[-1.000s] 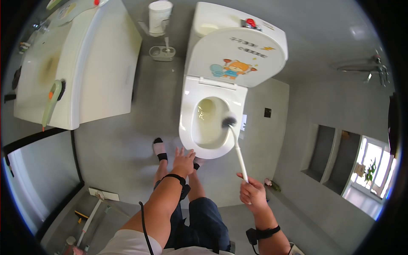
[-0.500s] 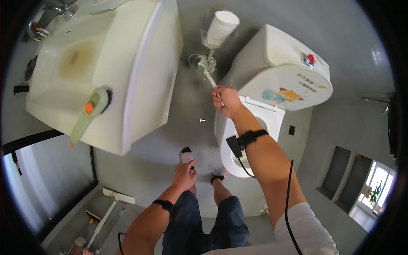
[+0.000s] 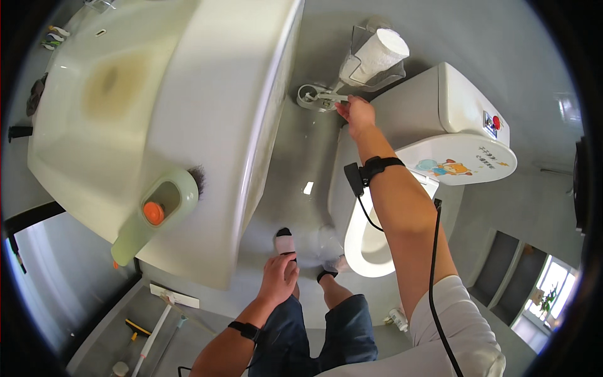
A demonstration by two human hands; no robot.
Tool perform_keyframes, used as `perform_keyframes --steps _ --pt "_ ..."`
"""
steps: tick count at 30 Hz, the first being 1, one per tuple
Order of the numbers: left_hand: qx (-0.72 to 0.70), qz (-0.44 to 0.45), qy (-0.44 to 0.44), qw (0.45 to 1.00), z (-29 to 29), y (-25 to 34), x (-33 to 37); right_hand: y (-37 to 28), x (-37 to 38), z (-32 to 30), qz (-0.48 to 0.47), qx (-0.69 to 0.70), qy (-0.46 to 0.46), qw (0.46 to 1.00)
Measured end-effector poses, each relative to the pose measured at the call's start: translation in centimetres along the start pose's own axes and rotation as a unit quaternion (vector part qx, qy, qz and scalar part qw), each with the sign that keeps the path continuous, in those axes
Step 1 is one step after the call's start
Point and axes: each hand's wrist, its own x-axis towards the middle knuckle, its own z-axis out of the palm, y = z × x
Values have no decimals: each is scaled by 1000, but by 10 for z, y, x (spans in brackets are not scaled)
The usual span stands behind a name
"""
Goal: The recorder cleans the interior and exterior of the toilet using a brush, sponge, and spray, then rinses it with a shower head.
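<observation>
My right hand (image 3: 358,116) is reached far forward and closed on the white handle of what looks like a toilet brush (image 3: 338,97). The handle lies across a round white holder (image 3: 302,95) low by the wall; the brush's head cannot be made out. Beside my right forearm is the white toilet, its bowl rim (image 3: 367,262) exposed and its lid (image 3: 449,164) raised, with a cartoon sticker on it. My left hand (image 3: 279,279) hangs above my left foot, holding nothing, fingers loosely bent and apart.
At left stands a large white bathtub (image 3: 207,94) with a brownish stain inside. A pale green scrub brush (image 3: 130,242) with an orange knob rests on its edge. A white paper roll (image 3: 377,55) sits in a wall rack above the holder. A squeegee (image 3: 174,295) lies at lower left.
My right hand has moved forward with the brush, close to the holder, and the handle now lies flatter across it. My left hand stays low and empty. The view has shifted.
</observation>
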Motion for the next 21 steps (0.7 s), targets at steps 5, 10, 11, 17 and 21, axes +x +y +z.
perform_keyframes --steps 5,10,11,17,21 --pt "-13 -17 -6 1000 -1 7 -7 7 8 5 -127 -235 39 963" --pt "-5 43 71 997 -58 77 -17 42 -97 19 -187 -364 61 910" --pt "-3 45 73 996 -79 106 -13 39 -132 6 -195 -345 55 917" --pt "269 162 303 900 -209 236 -1 32 -263 -64 -120 -243 -83 959" --pt "342 116 380 852 -256 256 11 14 -337 -57 -34 -190 -174 966"
